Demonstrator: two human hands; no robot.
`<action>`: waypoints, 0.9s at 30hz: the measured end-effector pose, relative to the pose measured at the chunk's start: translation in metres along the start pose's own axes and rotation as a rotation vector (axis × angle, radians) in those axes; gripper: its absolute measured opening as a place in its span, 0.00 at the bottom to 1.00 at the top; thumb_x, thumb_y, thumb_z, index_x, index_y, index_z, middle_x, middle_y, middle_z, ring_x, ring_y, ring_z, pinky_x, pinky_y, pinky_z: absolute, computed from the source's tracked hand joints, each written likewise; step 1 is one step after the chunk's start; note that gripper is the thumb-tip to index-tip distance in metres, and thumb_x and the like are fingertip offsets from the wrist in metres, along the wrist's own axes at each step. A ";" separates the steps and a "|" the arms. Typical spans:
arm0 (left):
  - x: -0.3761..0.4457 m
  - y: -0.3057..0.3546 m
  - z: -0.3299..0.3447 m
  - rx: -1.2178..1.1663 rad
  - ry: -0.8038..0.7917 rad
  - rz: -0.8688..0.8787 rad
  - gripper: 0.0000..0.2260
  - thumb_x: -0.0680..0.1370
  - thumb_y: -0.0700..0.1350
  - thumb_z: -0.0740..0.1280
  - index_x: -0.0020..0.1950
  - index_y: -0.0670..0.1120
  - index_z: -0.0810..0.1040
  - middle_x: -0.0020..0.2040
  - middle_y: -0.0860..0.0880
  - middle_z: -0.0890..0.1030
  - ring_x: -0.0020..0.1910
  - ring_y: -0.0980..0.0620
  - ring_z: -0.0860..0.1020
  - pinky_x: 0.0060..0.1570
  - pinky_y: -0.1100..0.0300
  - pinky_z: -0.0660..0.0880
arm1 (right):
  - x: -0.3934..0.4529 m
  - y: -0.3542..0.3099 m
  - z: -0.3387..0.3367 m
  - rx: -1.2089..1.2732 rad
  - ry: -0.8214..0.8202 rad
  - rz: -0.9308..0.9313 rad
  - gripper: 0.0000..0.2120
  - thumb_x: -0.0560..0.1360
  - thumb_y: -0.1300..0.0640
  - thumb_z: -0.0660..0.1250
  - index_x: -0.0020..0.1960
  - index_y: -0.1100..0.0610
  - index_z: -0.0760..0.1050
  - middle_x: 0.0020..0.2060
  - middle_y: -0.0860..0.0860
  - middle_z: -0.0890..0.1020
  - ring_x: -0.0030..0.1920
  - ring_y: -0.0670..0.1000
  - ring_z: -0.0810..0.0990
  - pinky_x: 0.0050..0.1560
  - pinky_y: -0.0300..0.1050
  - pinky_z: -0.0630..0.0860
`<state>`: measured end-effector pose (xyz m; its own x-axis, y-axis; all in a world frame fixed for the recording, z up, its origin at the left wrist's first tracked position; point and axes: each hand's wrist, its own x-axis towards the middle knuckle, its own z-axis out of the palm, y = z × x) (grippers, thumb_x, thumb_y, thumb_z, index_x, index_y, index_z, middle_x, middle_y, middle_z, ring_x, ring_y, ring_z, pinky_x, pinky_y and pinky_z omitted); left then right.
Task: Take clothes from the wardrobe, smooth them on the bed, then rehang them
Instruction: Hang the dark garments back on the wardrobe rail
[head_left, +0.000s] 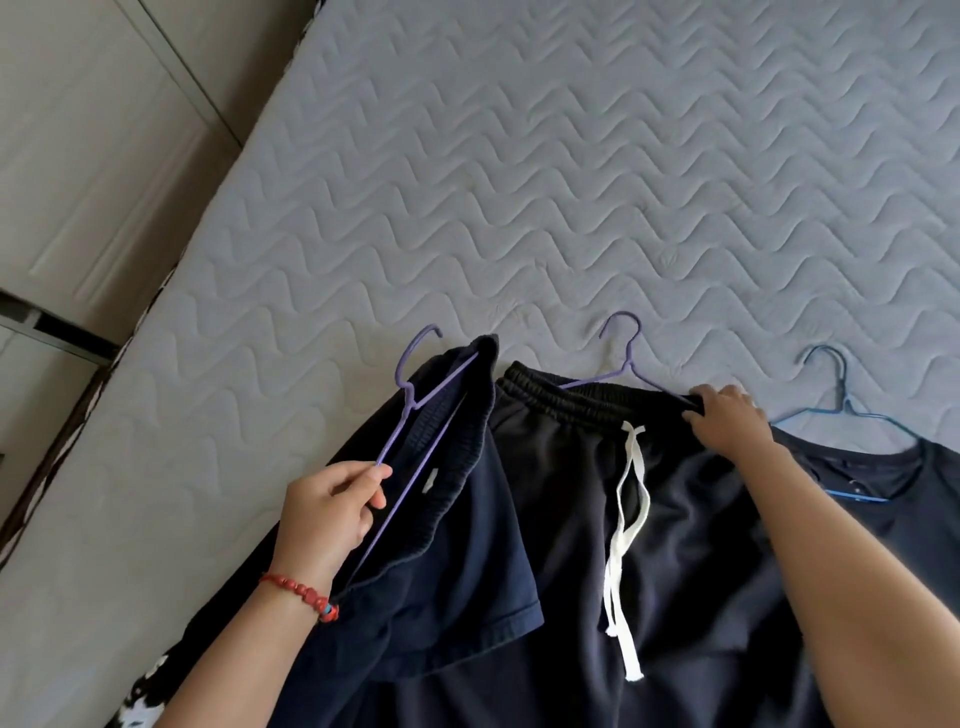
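a: clothes first — where do they lie?

b: three dark pieces side by side on the bed (571, 182). on the left, dark shorts (457, 545) with a purple hanger (410, 415) partly tucked in the waistband. in the middle, drawstring trousers (675, 545) with a second purple hanger (623, 364) poking out above the waist. on the right, a dark t-shirt (909, 493) on a blue hanger (841, 400).

a: and the hands?

b: the left hand (324, 514) has its fingers (376, 474) pinched on the arm of the left hanger, lifting that end off the shorts. the right hand (727, 418) is clamped on the right end of the trousers' waistband, just where the hanger arm runs under the cloth.

a: what could go wrong from here?

b: as i judge it, the shorts hang on one hanger arm only. if the left hand lifts further, the elastic waist may slide off and drop in a heap, undoing any smoothing. the shorts also overlap the trousers' left edge, so pulling either one may drag and crease the other.

a: anything else?

b: the white drawstring (623, 519) trails loose down the front; it could snag on a hanger hook when the trousers are raised. the t-shirt lies under the right forearm, so a careless move there may rumple it.
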<state>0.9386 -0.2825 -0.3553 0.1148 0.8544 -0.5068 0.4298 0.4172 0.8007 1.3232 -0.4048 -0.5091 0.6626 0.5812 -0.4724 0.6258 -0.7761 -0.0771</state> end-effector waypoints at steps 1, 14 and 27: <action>-0.002 0.000 -0.001 -0.003 0.002 -0.003 0.10 0.76 0.35 0.63 0.37 0.43 0.80 0.29 0.45 0.72 0.16 0.60 0.63 0.16 0.70 0.58 | -0.004 0.001 -0.004 0.013 -0.033 -0.021 0.20 0.76 0.51 0.62 0.65 0.56 0.68 0.61 0.62 0.72 0.61 0.63 0.71 0.61 0.55 0.68; -0.068 0.033 -0.078 -0.124 0.090 0.009 0.10 0.75 0.34 0.63 0.36 0.41 0.79 0.30 0.44 0.73 0.15 0.59 0.63 0.16 0.71 0.58 | -0.159 -0.042 -0.087 0.413 -0.109 -0.231 0.07 0.71 0.52 0.70 0.34 0.48 0.75 0.33 0.50 0.80 0.38 0.49 0.77 0.38 0.39 0.70; -0.173 0.033 -0.249 -0.316 0.144 0.025 0.11 0.76 0.34 0.62 0.35 0.40 0.79 0.29 0.46 0.72 0.14 0.60 0.63 0.16 0.72 0.57 | -0.357 -0.184 -0.160 0.586 -0.129 -0.343 0.10 0.70 0.57 0.68 0.31 0.55 0.75 0.29 0.49 0.76 0.33 0.47 0.75 0.36 0.40 0.70</action>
<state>0.7102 -0.3392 -0.1613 -0.0158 0.8912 -0.4533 0.1271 0.4515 0.8832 1.0378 -0.4302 -0.1856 0.3901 0.8120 -0.4342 0.4414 -0.5787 -0.6858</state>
